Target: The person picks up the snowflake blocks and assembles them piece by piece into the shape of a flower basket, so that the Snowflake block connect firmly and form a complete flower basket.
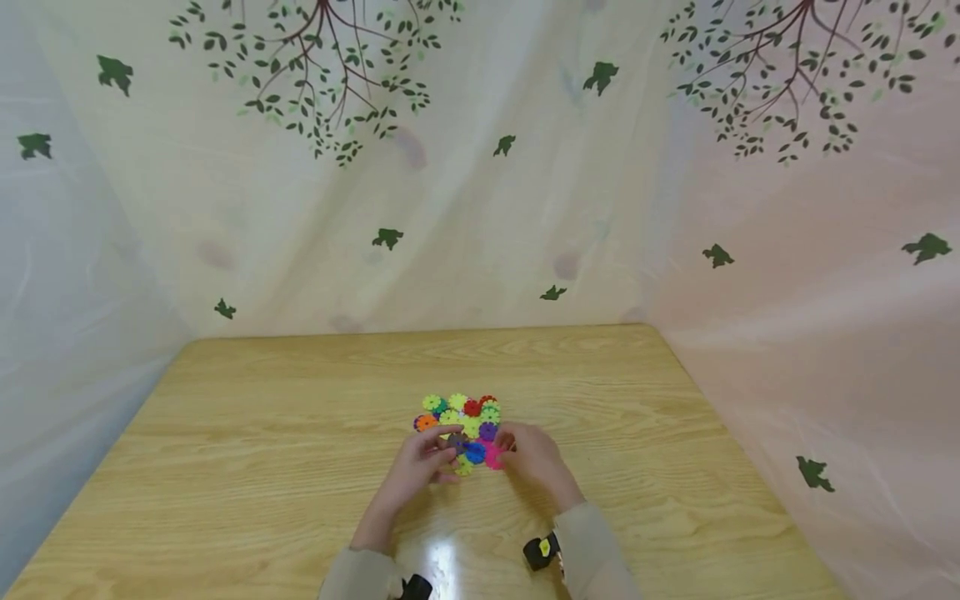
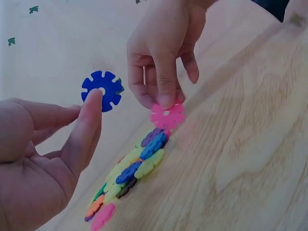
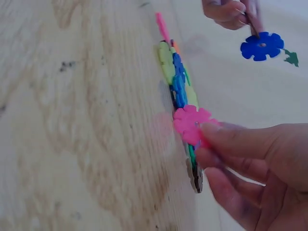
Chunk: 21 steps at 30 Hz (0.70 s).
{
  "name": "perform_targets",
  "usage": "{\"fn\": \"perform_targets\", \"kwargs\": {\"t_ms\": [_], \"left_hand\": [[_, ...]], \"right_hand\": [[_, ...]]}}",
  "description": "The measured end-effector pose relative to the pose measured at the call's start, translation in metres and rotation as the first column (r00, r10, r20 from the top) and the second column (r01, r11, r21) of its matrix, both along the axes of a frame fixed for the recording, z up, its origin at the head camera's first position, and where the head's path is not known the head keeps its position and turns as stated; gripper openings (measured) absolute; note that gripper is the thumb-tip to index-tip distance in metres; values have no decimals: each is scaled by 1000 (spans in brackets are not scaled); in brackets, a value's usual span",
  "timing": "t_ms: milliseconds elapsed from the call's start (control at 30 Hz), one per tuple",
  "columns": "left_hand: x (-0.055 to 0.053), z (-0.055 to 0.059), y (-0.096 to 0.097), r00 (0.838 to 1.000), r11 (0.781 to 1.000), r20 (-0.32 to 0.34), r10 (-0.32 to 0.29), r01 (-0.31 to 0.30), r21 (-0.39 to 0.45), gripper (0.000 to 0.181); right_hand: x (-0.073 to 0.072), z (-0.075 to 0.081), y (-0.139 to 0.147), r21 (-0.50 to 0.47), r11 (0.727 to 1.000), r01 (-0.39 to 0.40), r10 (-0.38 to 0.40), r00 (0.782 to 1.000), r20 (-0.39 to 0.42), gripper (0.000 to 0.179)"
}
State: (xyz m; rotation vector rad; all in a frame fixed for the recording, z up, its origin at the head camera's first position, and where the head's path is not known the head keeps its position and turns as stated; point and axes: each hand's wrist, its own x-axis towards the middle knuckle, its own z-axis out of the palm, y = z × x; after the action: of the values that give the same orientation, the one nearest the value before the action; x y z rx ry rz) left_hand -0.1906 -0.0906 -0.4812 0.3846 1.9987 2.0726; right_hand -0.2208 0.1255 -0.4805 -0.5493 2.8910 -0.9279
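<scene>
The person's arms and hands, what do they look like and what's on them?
The left hand and the right hand wear no gloves. Plain beige cloth sleeves stop short of the hands. A small, black, boxy device shows near each sleeve's end, and the right one has a yellow mark on it.
</scene>
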Motion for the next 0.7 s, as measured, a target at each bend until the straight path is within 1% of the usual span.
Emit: {"fn": "perform_targets", "kwargs": {"t_ms": [67, 100, 133, 200, 300, 367, 400, 500, 633, 700], "left_hand": [[2, 1, 2, 1000, 1000, 29, 11, -11, -1, 43], [2, 2, 3, 999, 1000, 42, 23, -23, 1, 43], [3, 3, 4, 998, 999, 52, 38, -38, -1, 43], [3, 4, 7, 995, 998, 80, 64, -65, 5, 43], [5, 7, 10, 989, 995, 111, 95, -97, 21, 41], [6, 9, 11, 987, 994, 125, 99, -104, 38, 39], [6, 9, 11, 986, 993, 129, 102, -109, 45, 38], [7, 10, 12, 984, 991, 137, 112, -120, 53, 36], [8, 11, 14, 976, 987, 171, 137, -150, 64, 37], [9, 12, 15, 970, 983, 194, 146, -164, 80, 38]], "right_hand": [[0, 1, 2, -112, 993, 25, -21, 999, 36, 7], [0, 1, 3, -178, 983, 38, -28, 998, 61, 5], [1, 2, 3, -240, 969, 50, -31, 996, 84, 5], [1, 4, 2, -359, 930, 75, -32, 992, 125, 5], [3, 9, -2, -450, 889, 88, -29, 990, 135, 5], [4, 12, -4, -483, 871, 86, -28, 991, 127, 6], [5, 13, -4, -490, 867, 85, -27, 992, 126, 6], [7, 14, -5, -498, 865, 70, -18, 994, 108, 6], [9, 13, -6, -504, 862, 53, -10, 996, 87, 5], [10, 13, -7, -513, 857, 49, -10, 997, 79, 5]]}}
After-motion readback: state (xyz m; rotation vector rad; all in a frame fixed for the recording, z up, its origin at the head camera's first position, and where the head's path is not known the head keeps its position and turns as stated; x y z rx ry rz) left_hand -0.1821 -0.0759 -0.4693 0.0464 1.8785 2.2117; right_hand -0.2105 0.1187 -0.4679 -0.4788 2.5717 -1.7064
